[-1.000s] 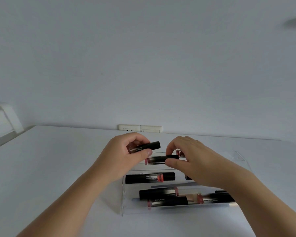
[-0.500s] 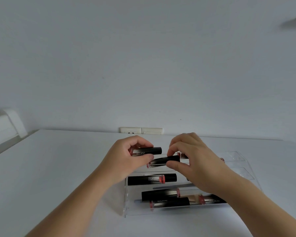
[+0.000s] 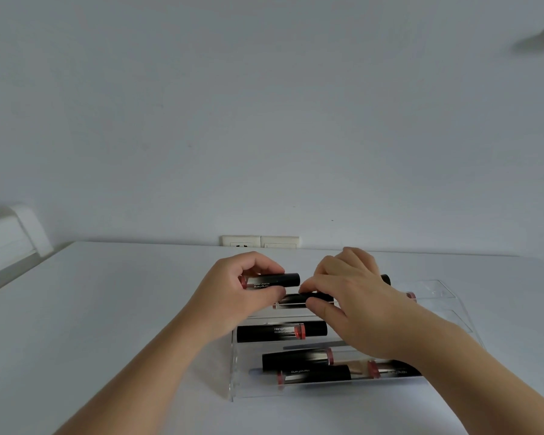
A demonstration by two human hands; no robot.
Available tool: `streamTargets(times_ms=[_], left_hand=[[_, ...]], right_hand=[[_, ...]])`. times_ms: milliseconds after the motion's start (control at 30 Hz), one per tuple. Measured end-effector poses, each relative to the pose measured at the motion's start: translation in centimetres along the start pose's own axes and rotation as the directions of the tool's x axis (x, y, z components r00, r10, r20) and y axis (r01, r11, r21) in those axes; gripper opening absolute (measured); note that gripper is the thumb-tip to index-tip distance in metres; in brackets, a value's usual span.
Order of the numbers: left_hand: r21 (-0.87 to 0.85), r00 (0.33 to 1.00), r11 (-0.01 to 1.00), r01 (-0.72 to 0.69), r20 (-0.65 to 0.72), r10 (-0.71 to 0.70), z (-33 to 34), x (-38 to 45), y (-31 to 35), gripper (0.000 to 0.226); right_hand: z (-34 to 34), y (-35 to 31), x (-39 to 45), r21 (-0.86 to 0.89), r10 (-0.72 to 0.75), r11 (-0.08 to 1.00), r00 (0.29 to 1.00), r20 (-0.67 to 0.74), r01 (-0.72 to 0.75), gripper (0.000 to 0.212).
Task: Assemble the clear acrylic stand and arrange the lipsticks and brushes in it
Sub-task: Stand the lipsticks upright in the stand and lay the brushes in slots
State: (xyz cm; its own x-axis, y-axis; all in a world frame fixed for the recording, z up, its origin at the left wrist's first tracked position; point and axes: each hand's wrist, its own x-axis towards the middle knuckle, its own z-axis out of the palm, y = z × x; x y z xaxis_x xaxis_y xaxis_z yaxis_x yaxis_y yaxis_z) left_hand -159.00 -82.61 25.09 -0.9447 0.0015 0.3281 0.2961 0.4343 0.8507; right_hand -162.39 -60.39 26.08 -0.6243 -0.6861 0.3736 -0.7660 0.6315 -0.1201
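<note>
A clear acrylic stand (image 3: 443,293) with stepped tiers stands on the white table, with several black lipsticks lying sideways in its rows. My left hand (image 3: 233,293) grips one black lipstick (image 3: 277,280) above the stand's upper left. My right hand (image 3: 355,302) pinches another black lipstick (image 3: 296,299) at an upper tier, between thumb and fingers. One lipstick (image 3: 280,331) lies in the middle row and more lipsticks (image 3: 299,359) fill the front rows. A thin grey brush handle (image 3: 311,346) shows between rows. My right hand hides part of the upper tiers.
A white wall socket plate (image 3: 260,241) sits on the wall behind the table. A white wall-mounted box (image 3: 10,237) juts out at the far left. White table surface (image 3: 107,309) stretches to the left of the stand.
My right hand has lowered its lipstick toward the upper tier and levelled it. My left hand with its lipstick has barely shifted. The view has tilted slightly.
</note>
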Motion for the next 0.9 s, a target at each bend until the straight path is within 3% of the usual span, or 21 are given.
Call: streamTargets(times_ms=[433,700,900], left_hand=[[0.049,0.999,0.998,-0.034,-0.023,0.035,0.2,-0.1,-0.1,0.029],[0.047,0.994,0.998,-0.049,-0.092,0.054,0.2,0.0,-0.2,0.034],[0.012,0.996,1.0,-0.004,-0.084,0.005,0.3,0.1,-0.3,0.027]], right_hand=[[-0.4,-0.8,-0.1,-0.018,0.023,1.0,1.0,-0.013,-0.023,0.019],[-0.4,-1.8,0.1,-0.104,0.029,0.994,1.0,-0.001,-0.029,0.064],[0.2,-1.7,0.1,-0.103,0.059,0.993,0.998,-0.005,-0.059,0.045]])
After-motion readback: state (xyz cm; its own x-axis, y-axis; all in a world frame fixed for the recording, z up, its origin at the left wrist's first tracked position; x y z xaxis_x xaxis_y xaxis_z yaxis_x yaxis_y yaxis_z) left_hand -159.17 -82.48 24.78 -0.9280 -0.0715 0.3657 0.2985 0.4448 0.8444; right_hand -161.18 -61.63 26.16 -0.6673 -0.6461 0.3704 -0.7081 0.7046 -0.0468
